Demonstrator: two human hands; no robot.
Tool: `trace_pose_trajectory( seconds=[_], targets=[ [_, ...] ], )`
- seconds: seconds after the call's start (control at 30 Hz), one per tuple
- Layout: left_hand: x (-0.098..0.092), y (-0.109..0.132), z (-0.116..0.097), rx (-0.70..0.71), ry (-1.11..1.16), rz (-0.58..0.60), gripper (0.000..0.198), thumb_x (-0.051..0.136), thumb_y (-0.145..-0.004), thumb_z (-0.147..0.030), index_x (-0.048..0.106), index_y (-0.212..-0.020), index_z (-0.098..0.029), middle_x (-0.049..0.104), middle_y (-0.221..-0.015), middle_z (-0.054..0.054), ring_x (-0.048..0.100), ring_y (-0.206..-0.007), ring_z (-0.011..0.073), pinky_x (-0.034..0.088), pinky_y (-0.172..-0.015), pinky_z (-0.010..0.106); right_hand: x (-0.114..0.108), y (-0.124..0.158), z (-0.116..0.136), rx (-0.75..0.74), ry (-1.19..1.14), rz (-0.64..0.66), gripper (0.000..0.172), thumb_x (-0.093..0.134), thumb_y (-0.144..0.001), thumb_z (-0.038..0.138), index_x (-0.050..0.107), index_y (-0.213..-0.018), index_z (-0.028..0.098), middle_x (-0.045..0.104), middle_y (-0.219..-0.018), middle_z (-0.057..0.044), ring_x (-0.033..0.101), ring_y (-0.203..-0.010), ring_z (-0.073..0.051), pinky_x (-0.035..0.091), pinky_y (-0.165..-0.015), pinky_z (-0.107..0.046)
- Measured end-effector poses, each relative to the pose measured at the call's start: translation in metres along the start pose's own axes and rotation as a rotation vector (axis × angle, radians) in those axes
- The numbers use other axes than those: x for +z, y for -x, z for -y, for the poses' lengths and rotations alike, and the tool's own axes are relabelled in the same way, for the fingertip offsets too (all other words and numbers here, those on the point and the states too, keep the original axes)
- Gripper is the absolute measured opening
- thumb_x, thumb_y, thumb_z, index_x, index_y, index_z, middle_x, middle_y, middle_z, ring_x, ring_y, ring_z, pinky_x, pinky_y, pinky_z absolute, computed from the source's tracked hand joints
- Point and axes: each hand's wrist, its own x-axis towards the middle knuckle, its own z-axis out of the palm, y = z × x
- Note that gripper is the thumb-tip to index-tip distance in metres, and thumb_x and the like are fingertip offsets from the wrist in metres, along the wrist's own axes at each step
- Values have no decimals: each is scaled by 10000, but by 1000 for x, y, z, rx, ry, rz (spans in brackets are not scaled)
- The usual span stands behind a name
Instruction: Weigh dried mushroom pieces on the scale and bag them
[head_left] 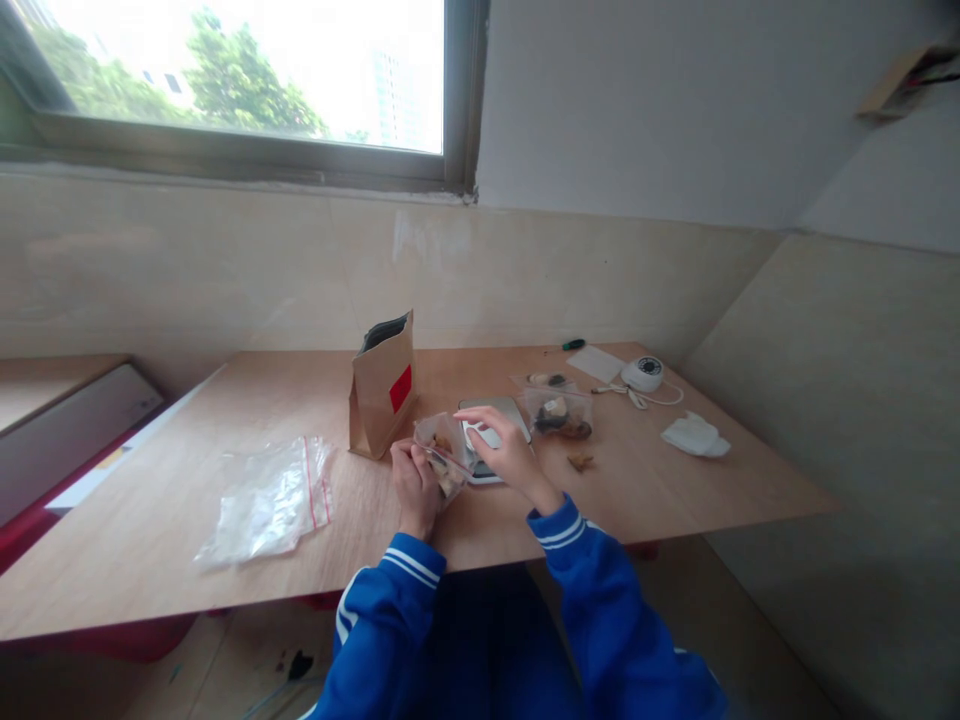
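Observation:
My left hand is closed on the side of a clear zip bag that holds tan and dark dried pieces. The bag is tilted, its mouth partly open towards the right. Just above and right of that mouth is my right hand, thumb and fingers apart, with nothing visible between them. A flat kitchen scale with a white rim lies behind and under my right hand, partly hidden by it. To the right of the scale are filled zip bags and a loose brown dried piece.
A brown paper pouch with a red label stands open behind my left hand. Flat clear bags lie left. At right are a white dome camera with its cable, a white cloth and a green-handled screwdriver.

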Motion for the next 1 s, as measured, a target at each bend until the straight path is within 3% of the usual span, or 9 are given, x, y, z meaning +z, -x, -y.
trace_pose_trajectory(
  seconds=[0.13, 0.23, 0.37, 0.47, 0.57, 0.7, 0.77, 0.9, 1.0],
  targets=[
    [1, 0, 2, -7, -13, -15, 187, 343, -918, -342, 430, -817, -212, 546, -807, 33, 553, -752, 186, 450, -728, 340, 2, 17, -9, 137, -7, -112, 233, 444, -908, 251, 632, -1035, 202, 630, -1030, -69, 602, -968, -175, 507, -793, -294],
    [1, 0, 4, -20, 6, -17, 186, 348, -917, -352, 434, -834, -210, 554, -821, 34, 562, -756, 183, 453, -730, 335, 7, 35, -12, 252, -17, -91, 277, 485, -895, 340, 572, -1116, 198, 609, -1087, -85, 593, -1002, -190, 507, -838, -329],
    [1, 1, 4, -12, 29, -39, 195, 364, -914, -366, 446, -839, -206, 566, -840, 44, 570, -775, 187, 454, -737, 333, 22, 55, -16, 371, -1, 2, 628, 679, -743, 392, 414, -1273, 182, 530, -1243, -140, 565, -1066, -234, 498, -892, -398],
    [1, 1, 3, 1, 38, -51, 205, 350, -921, -371, 448, -860, -203, 566, -866, 51, 573, -797, 189, 455, -746, 339, 33, 63, -20, 419, 4, -56, 737, 726, -685, 370, 355, -1296, 195, 479, -1297, -157, 590, -998, -222, 510, -880, -409],
    [0, 1, 2, 16, 37, -61, 196, 333, -929, -354, 439, -871, -199, 564, -882, 57, 577, -804, 187, 458, -743, 346, 41, 65, -24, 484, -44, -150, 694, 729, -673, 383, 373, -1240, 202, 500, -1267, -151, 621, -893, -198, 538, -827, -400],
    [1, 1, 2, 50, 59, -90, 194, 338, -926, -346, 433, -853, -193, 555, -890, 70, 574, -814, 198, 463, -747, 373, 49, 65, -26, 598, -284, -201, 530, 707, -675, 425, 427, -1063, 197, 617, -1064, -114, 661, -749, -178, 573, -724, -369],
    [2, 1, 1, 55, 72, -100, 197, 338, -925, -349, 430, -846, -194, 549, -888, 72, 572, -819, 202, 464, -755, 387, 52, 65, -25, 615, -381, -253, 505, 711, -666, 432, 433, -1018, 199, 635, -1055, -124, 677, -738, -179, 576, -724, -360],
    [2, 1, -1, 37, 102, -98, 204, 347, -917, -363, 436, -837, -198, 547, -873, 68, 570, -826, 207, 462, -771, 398, 52, 64, -16, 575, -433, -331, 521, 696, -700, 423, 426, -1090, 209, 660, -1086, -133, 697, -766, -188, 580, -738, -356],
    [0, 1, -2, 26, 98, -72, 203, 361, -909, -377, 441, -839, -203, 541, -870, 54, 559, -818, 193, 463, -765, 369, 47, 61, -7, 492, -368, -277, 375, 618, -793, 396, 496, -1088, 199, 692, -1020, -113, 693, -856, -206, 571, -767, -353]
  ],
)
